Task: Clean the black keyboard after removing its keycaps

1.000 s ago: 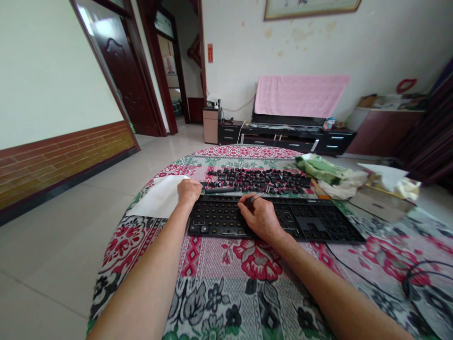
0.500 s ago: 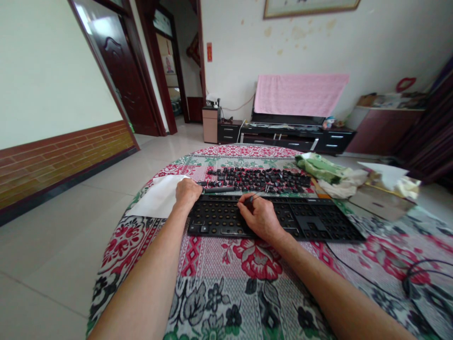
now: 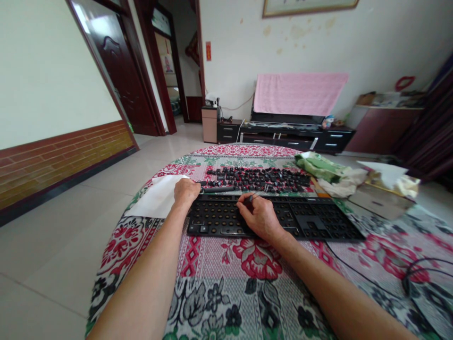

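Observation:
A black keyboard lies across the table, most of its keycaps off and round key seats showing. A few keycaps remain at its lower left corner. My left hand is closed at the keyboard's upper left corner, fingertips hidden. Over the middle of the keyboard, my right hand is closed around a small dark tool with thin wire ends, which looks like a keycap puller. Behind the keyboard lies a pile of loose black keycaps, with a long black bar in front of it.
White paper lies under and beside my left hand. On the right are a green packet, a tissue box and the keyboard's coiled cable. A floral cloth covers the round table.
My left hand has shifted very slightly left. My right hand stays almost in place over the keyboard, and the view has moved a little.

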### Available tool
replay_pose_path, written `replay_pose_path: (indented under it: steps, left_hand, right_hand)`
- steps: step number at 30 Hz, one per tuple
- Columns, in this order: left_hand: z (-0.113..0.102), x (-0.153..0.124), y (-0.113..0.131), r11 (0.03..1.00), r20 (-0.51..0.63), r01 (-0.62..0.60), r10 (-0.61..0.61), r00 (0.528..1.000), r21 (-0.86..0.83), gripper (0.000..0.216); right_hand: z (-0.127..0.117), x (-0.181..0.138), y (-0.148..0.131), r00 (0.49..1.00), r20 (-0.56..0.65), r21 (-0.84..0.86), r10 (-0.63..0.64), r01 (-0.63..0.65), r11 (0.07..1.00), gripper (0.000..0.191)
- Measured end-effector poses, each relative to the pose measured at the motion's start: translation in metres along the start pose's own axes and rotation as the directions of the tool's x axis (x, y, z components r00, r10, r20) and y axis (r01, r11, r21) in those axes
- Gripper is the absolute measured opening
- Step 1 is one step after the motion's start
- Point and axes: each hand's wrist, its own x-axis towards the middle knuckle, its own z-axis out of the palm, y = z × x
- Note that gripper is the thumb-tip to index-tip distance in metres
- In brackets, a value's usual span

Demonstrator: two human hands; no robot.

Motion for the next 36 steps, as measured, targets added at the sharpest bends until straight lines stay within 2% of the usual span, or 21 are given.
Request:
replay_pose_path:
  steps: [5,9,11,13,15,18,20,21,24,29,36]
  left_hand:
    - [0.0,0.0,-0.001,1.0,-0.002,0.028,-0.028,1.0,-0.006,0.024]
    - [-0.003,-0.002,0.0,1.0,-0.051,-0.003,0.003,0.999,-0.013,0.026]
    - [-0.006,-0.005,0.003,0.999,-0.079,-0.049,0.049,0.996,-0.006,0.028]
    - [-0.01,-0.01,0.005,0.989,-0.079,-0.15,0.148,0.986,-0.014,0.028]
    - [-0.014,-0.017,0.008,0.956,-0.035,-0.291,0.289,0.957,-0.047,0.026]
    - [-0.015,-0.029,0.008,0.865,0.079,-0.487,0.497,0.864,-0.122,0.021]
    - [-0.013,-0.036,0.006,0.806,0.109,-0.577,0.59,0.8,-0.131,0.021]
    - [-0.011,-0.039,0.005,0.793,0.105,-0.599,0.609,0.786,-0.113,0.022]
    - [-0.006,-0.044,0.002,0.782,0.07,-0.622,0.623,0.779,-0.044,0.024]
    - [-0.003,-0.046,0.002,0.774,0.041,-0.633,0.633,0.773,-0.009,0.025]
    - [-0.004,-0.047,0.003,0.783,0.054,-0.623,0.622,0.782,0.003,0.026]
  right_hand:
    - [-0.001,0.0,-0.002,1.0,-0.012,-0.012,-0.016,0.016,1.0,0.009]
    - [-0.001,0.001,-0.001,1.0,-0.017,-0.008,-0.02,0.019,1.0,0.01]
    - [-0.001,0.001,0.0,1.0,-0.012,0.008,-0.014,0.014,1.0,0.011]
    - [-0.002,0.002,-0.001,1.0,-0.002,0.032,-0.009,0.009,0.999,0.011]
    - [-0.003,0.002,-0.006,1.0,0.028,0.068,-0.01,0.008,0.998,0.012]
    - [0.001,-0.001,-0.022,0.994,0.106,0.164,0.001,-0.019,0.986,0.014]
    - [0.008,-0.005,-0.035,0.988,0.153,0.248,0.008,-0.046,0.968,0.015]
    - [0.012,-0.006,-0.041,0.985,0.172,0.286,0.003,-0.053,0.957,0.016]
    - [0.025,-0.01,-0.054,0.969,0.244,0.338,-0.047,-0.039,0.94,0.014]
    - [0.032,-0.011,-0.059,0.947,0.309,0.316,-0.09,-0.013,0.949,0.01]
    - [0.028,-0.005,-0.048,0.939,0.343,0.44,-0.021,-0.141,0.887,0.013]
